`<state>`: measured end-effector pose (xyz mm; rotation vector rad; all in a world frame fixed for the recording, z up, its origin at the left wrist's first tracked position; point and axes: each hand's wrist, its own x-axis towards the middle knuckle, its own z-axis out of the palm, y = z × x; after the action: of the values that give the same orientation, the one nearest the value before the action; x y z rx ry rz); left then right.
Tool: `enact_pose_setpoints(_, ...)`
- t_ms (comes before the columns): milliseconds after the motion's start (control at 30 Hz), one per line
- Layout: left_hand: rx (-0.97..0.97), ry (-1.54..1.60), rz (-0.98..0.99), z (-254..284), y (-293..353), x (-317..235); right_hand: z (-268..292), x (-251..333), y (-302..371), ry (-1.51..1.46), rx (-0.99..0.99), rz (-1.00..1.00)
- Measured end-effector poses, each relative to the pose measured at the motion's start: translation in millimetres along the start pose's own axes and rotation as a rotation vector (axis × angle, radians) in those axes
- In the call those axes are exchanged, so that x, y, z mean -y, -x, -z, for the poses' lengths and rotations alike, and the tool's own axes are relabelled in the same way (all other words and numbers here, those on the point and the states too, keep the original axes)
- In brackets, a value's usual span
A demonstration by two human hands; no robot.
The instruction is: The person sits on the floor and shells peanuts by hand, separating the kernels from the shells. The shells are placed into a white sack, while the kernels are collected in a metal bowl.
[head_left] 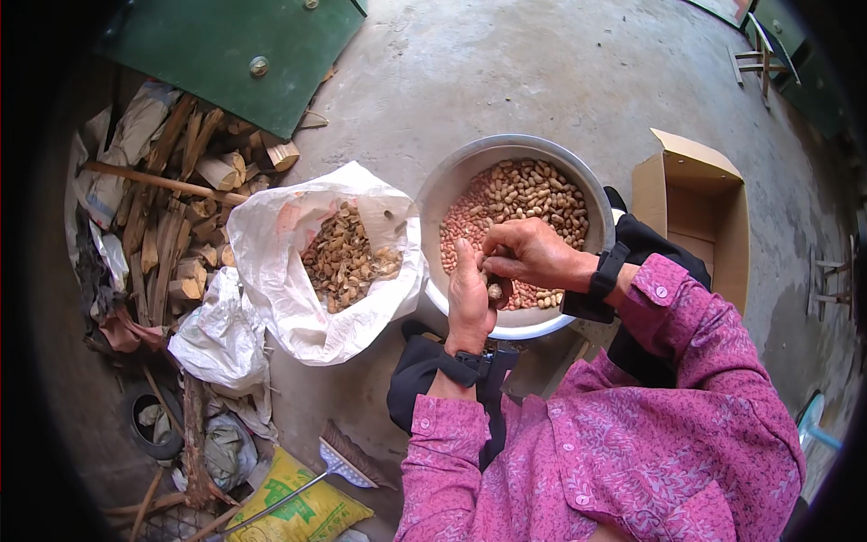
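Observation:
A wide metal basin [437, 200] holds unshelled peanuts [540, 188] toward its far right and pink shelled peanut kernels [459, 222] toward its left. Over its near part, my left hand [468, 294] is curled with the thumb up, and peanut pods [494, 291] show between its fingers and palm. My right hand [535, 253] meets it from the right, thumb and fingers pinched together against the left hand's fingers. What the right fingertips grip is hidden. Left of the basin, an open white woven sack [271, 237] contains brown peanut shells [340, 262].
A cardboard box [736, 226] stands open on the right. Split firewood [172, 230] is piled at left beside a green panel [244, 54]. Nearer lie a yellow printed sack [298, 506], a broom [348, 462] and a tyre [155, 423]. Stools stand along the far right.

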<state>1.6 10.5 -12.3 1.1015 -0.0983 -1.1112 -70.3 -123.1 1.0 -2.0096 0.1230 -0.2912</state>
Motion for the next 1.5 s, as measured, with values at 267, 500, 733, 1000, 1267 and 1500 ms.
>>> enact_pose_setpoints(267, 0.019, -0.009, -0.089, -4.7, 2.7, -3.3, 17.0, -1.2, -6.3, -0.451, 0.01, -0.328)
enact_pose_setpoints(500, -0.023, 0.022, -0.064, -8.1, 5.8, -6.2, 17.6, 0.1, -5.2, -0.458, 0.049, -0.305)
enact_pose_setpoints(733, -0.06, 0.032, -0.054, -7.1, 7.6, -8.7, 19.4, 3.1, -6.5, -0.315, 0.048, -0.24)
enact_pose_setpoints(1000, -0.03, 0.028, -0.021, -2.9, 8.5, -8.4, 17.1, 7.6, -6.2, 0.061, 0.049, -0.082)
enact_pose_setpoints(1267, -0.01, 0.044, 0.015, -6.3, 11.1, -12.9, 12.6, -0.9, -4.2, 0.231, 0.004, 0.16)
enact_pose_setpoints(1500, 0.06, 0.069, 0.075, 0.1, 12.7, -14.1, 14.8, 6.4, -4.6, 0.255, 0.103, 0.116)
